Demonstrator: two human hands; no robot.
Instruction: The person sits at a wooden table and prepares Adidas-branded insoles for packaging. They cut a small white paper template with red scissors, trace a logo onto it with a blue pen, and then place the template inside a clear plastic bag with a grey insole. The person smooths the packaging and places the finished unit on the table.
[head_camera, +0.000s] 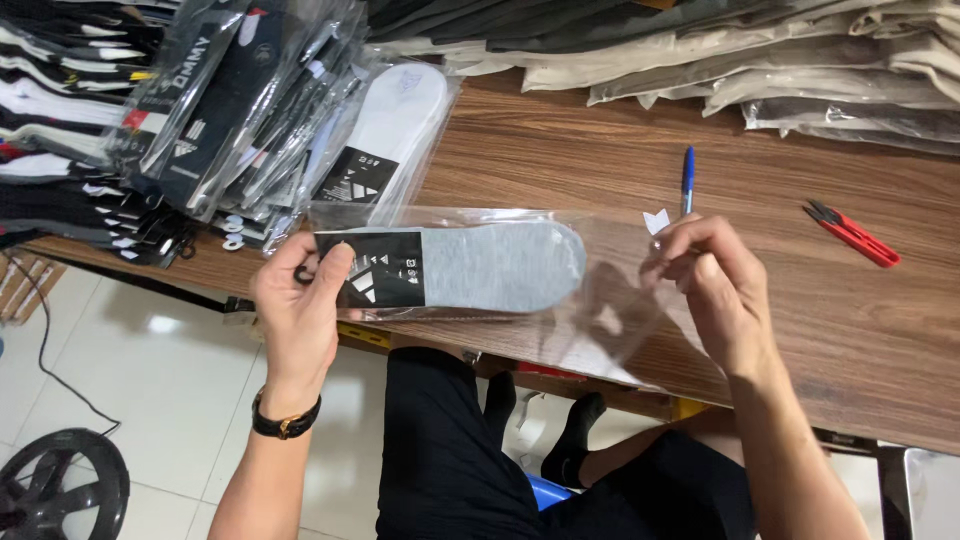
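Left hand (297, 300) pinches flat grey sock (500, 265) inside crinkly clear bag (610, 300).

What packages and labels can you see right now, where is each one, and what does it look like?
Clear plastic bag: held between left hand and right hand, flat, see-through.
Grey sock: inside the bag, with a black card label in the left grip.
Bagged white sock: on the table, black label.
Pile of bagged socks: upper left, mostly dark.
Bagged beige garments: stacked along the top.
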